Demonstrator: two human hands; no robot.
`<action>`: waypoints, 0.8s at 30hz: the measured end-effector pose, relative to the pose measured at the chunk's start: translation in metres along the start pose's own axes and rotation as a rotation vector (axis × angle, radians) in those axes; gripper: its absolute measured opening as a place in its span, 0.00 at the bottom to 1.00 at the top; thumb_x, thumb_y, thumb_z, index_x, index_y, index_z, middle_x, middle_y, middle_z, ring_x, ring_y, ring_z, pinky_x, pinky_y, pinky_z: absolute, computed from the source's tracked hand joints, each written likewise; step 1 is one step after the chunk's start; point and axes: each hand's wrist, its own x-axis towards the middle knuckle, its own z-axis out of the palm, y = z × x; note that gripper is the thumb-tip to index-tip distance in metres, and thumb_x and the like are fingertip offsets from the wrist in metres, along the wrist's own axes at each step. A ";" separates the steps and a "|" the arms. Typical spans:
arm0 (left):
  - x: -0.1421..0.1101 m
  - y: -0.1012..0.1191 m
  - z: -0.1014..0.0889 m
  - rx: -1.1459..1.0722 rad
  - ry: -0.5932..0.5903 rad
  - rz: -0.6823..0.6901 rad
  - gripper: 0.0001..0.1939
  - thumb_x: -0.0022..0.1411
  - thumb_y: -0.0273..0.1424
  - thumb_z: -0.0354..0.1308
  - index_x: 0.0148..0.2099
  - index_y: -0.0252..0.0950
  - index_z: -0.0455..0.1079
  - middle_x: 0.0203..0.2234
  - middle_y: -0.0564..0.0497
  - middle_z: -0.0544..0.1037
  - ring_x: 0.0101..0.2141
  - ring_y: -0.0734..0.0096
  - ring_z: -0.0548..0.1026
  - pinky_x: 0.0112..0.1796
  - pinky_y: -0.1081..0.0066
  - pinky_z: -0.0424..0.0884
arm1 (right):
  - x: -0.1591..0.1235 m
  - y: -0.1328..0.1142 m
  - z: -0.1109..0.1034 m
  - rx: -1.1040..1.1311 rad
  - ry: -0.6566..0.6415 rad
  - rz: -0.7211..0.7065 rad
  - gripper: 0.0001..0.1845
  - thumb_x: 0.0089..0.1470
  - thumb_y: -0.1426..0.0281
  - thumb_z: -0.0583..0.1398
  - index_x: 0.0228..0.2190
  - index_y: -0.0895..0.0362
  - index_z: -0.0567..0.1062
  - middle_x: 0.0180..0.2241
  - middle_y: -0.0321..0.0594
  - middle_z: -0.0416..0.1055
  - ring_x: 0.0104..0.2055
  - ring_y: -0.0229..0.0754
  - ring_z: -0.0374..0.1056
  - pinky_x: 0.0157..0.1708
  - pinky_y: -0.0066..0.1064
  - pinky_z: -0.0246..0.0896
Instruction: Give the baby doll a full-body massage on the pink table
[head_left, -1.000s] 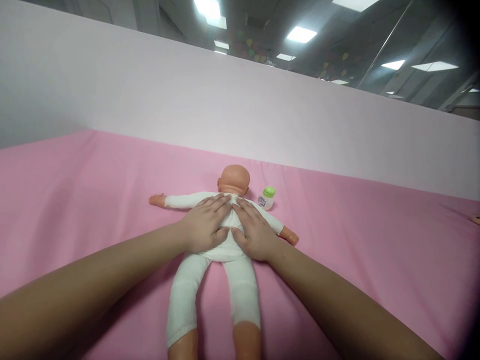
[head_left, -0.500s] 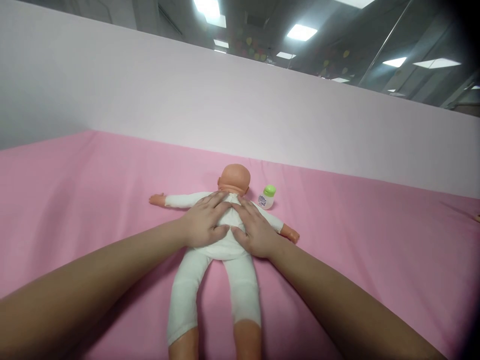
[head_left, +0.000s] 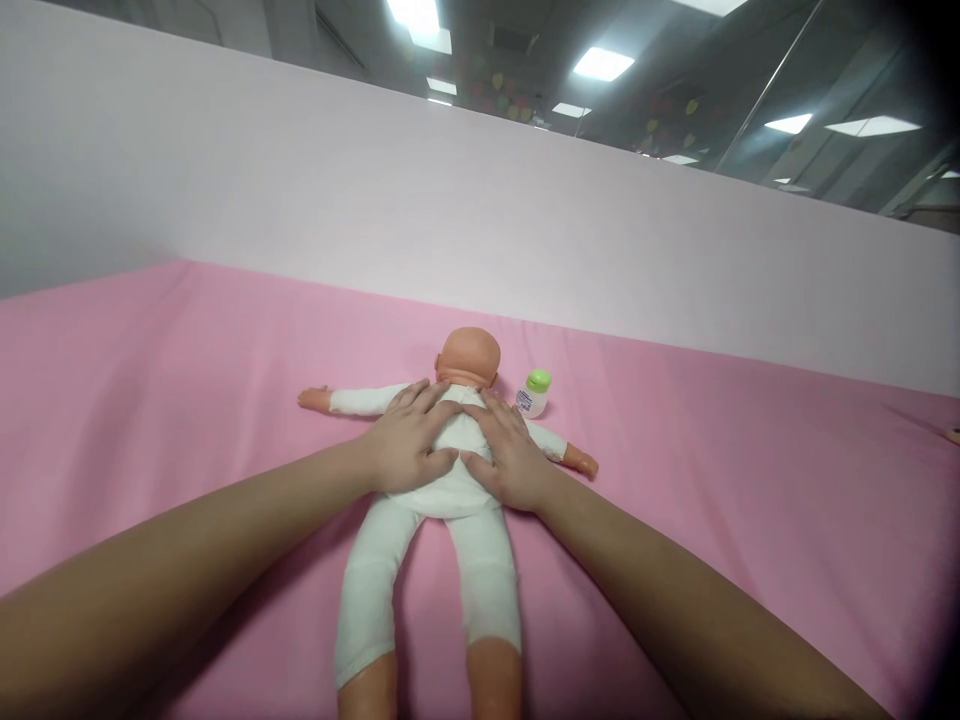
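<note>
A baby doll (head_left: 459, 500) with a white cloth body lies face down, its bald head (head_left: 470, 355) pointing away from me and its arms spread wide. My left hand (head_left: 411, 440) rests flat on the left side of the doll's back, fingers stretched toward its shoulder. On the right side of the back lies my right hand (head_left: 511, 452), also flat, with its fingers extended. The two thumbs point at each other, almost meeting over the middle of the back. Just beyond my right fingertips stands a small clear bottle (head_left: 533, 396) with a green cap.
A pink sheet (head_left: 225, 350) covers the surface under the doll. Behind it runs a white padded wall (head_left: 480, 210), with dark glass (head_left: 525, 60) above reflecting ceiling lights. Part of a small object (head_left: 953, 435) shows at the far right edge.
Both hands stay on the doll's back. Their fingers have shifted slightly outward, the right ones a little nearer the bottle. The doll and bottle look unmoved.
</note>
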 end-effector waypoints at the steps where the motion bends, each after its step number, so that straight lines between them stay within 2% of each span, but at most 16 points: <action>1: 0.000 0.000 0.000 -0.019 -0.002 -0.008 0.32 0.66 0.41 0.57 0.69 0.40 0.59 0.73 0.37 0.50 0.71 0.34 0.48 0.66 0.38 0.49 | 0.000 0.002 0.002 -0.001 0.006 0.002 0.37 0.64 0.58 0.59 0.70 0.51 0.55 0.75 0.48 0.39 0.77 0.59 0.33 0.72 0.63 0.32; 6: 0.001 0.000 -0.001 -0.133 0.009 -0.049 0.30 0.65 0.40 0.58 0.68 0.44 0.60 0.71 0.41 0.56 0.70 0.38 0.52 0.65 0.39 0.55 | -0.001 0.006 0.007 0.008 0.046 -0.006 0.36 0.65 0.56 0.57 0.70 0.48 0.55 0.73 0.46 0.48 0.76 0.58 0.39 0.70 0.63 0.38; 13: 0.003 -0.007 0.007 -0.217 0.045 -0.056 0.29 0.67 0.41 0.58 0.68 0.45 0.62 0.69 0.42 0.59 0.70 0.44 0.53 0.66 0.42 0.55 | 0.001 0.008 0.004 0.007 0.051 -0.012 0.35 0.65 0.56 0.59 0.69 0.49 0.58 0.73 0.47 0.50 0.75 0.58 0.44 0.70 0.60 0.43; 16: 0.001 -0.006 0.008 -0.213 0.137 -0.072 0.27 0.69 0.44 0.55 0.66 0.42 0.65 0.68 0.41 0.61 0.68 0.45 0.57 0.65 0.45 0.57 | 0.001 0.011 0.004 0.008 0.073 -0.013 0.35 0.66 0.54 0.57 0.69 0.50 0.59 0.72 0.48 0.51 0.74 0.58 0.45 0.70 0.59 0.43; 19: -0.001 -0.005 0.004 -0.139 0.299 -0.107 0.21 0.70 0.42 0.52 0.59 0.39 0.71 0.59 0.41 0.70 0.59 0.50 0.68 0.61 0.52 0.64 | 0.001 0.015 0.005 0.012 0.088 -0.008 0.36 0.67 0.51 0.54 0.70 0.53 0.57 0.72 0.50 0.52 0.74 0.57 0.47 0.71 0.58 0.44; 21: -0.002 -0.006 -0.001 -0.023 0.360 -0.154 0.17 0.70 0.39 0.50 0.51 0.39 0.75 0.50 0.41 0.74 0.52 0.51 0.72 0.56 0.53 0.67 | 0.001 0.017 0.007 0.004 0.114 -0.010 0.36 0.68 0.51 0.52 0.70 0.55 0.56 0.72 0.51 0.52 0.74 0.56 0.48 0.71 0.57 0.46; 24: -0.003 -0.009 -0.008 0.095 0.293 -0.298 0.17 0.69 0.41 0.48 0.44 0.37 0.74 0.38 0.42 0.76 0.41 0.51 0.76 0.45 0.53 0.71 | 0.000 0.018 0.011 -0.048 0.187 -0.024 0.35 0.69 0.52 0.51 0.69 0.56 0.56 0.72 0.51 0.53 0.73 0.55 0.49 0.71 0.55 0.47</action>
